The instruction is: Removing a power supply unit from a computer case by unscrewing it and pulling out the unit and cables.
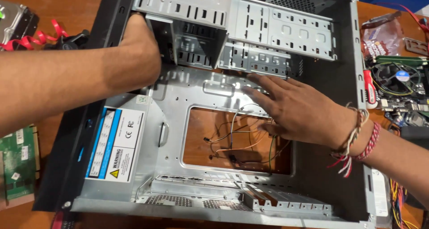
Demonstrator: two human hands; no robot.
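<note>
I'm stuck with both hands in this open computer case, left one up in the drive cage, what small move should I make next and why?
Probably slide the right hand off the loose thin wires and press it flat on the bare metal tray. The left hand is reaching into the drive cage, and the case lies open on the wooden table, so bracing may steady it without snagging wires.

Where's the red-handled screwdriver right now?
In the head view, the red-handled screwdriver lies on the wooden table at the right, just outside the grey metal computer case, beside the green motherboard with fan.
</note>
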